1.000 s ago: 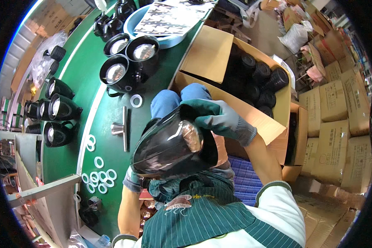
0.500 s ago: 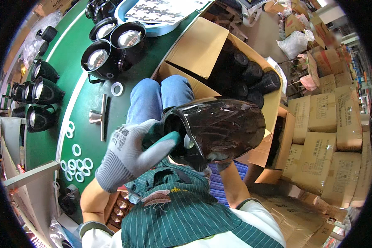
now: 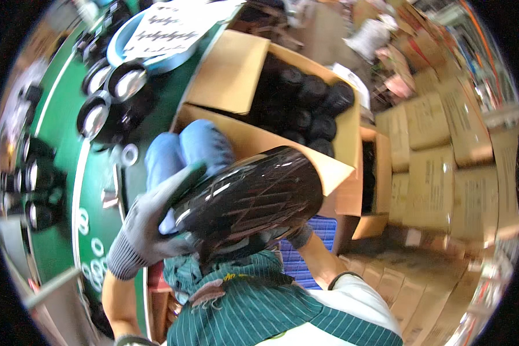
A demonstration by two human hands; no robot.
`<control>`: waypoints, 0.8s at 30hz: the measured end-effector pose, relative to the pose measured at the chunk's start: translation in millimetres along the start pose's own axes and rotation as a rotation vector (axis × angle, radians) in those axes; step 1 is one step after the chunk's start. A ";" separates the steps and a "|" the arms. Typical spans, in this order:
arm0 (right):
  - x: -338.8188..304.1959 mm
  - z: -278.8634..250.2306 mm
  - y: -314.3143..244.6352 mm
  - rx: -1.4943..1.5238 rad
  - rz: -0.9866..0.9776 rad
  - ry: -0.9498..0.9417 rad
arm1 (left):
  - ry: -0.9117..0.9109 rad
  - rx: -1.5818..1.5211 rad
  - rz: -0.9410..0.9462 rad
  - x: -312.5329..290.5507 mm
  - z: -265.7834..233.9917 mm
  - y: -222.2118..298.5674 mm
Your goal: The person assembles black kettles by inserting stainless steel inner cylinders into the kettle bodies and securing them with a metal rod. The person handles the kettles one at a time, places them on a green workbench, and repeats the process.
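Observation:
A large glossy black thermos jug shell lies tilted across my lap, its wide end up to the right. My left hand, in a grey glove with green palm, is closed round the lower left end, thumb above and fingers below. My right hand, also gloved, holds the shell from beneath near the right end; most of its fingers are hidden behind it. The shell's opening is turned out of sight. Left of my knees, a small metal piece with a bar and a white ring lie on the green table.
Black jugs with silvery insides stand on the green table, with more at its left edge. Several white rings lie nearer. An open carton of black cylindrical parts stands ahead right. Stacked cartons line the right.
My left hand has gone from the shell's opening to a grip round that end. The shell has turned, so its opening no longer shows. The whole view has shifted, with some blur.

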State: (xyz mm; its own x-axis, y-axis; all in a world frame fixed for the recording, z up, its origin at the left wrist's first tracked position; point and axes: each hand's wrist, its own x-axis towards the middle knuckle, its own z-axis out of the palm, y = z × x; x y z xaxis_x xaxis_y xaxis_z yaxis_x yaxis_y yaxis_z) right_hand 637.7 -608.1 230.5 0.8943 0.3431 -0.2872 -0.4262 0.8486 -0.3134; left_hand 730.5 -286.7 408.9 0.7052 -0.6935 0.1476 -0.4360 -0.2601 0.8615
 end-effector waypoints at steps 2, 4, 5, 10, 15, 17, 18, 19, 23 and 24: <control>-11.2 -3.3 -2.4 0.005 0.026 0.030 | 0.040 -0.207 -0.161 -14.8 11.1 -15.7; -18.8 -3.6 -2.7 0.006 0.044 0.041 | 0.174 -0.506 -0.407 -23.8 30.2 -23.1; -18.9 -0.5 -3.8 -0.036 0.053 0.003 | 0.306 -0.762 -0.504 -34.8 41.6 -33.9; -19.3 -22.7 -3.7 -0.384 0.127 -0.238 | 0.251 -0.805 -0.662 -51.3 62.5 -72.1; 2.7 31.5 -29.4 -1.138 0.202 -0.403 | 0.191 -0.741 -0.753 -54.0 65.9 -92.8; 9.9 50.3 -38.8 -1.010 0.275 -0.407 | 0.202 -0.707 -0.781 -54.9 66.1 -98.4; 13.9 48.3 -36.2 -0.849 0.245 -0.383 | 0.209 -0.686 -0.796 -57.2 63.2 -100.4; 18.2 47.9 -38.0 -0.691 0.216 -0.356 | 0.224 -0.667 -0.808 -56.5 63.0 -102.8; 50.3 31.6 -59.5 -1.052 0.130 -0.286 | 0.292 -0.579 -0.857 -49.9 58.7 -114.5; 60.7 25.0 -62.7 -1.153 0.217 -0.357 | 0.320 -0.559 -0.876 -50.1 58.6 -115.5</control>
State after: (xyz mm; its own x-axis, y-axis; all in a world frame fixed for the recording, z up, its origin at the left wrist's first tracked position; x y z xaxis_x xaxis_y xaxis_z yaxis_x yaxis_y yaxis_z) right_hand 722.1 -630.4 255.4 0.6996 0.6777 -0.2262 -0.2799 -0.0313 -0.9595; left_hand 712.7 -261.3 273.5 0.7958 -0.1880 -0.5757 0.5481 -0.1805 0.8167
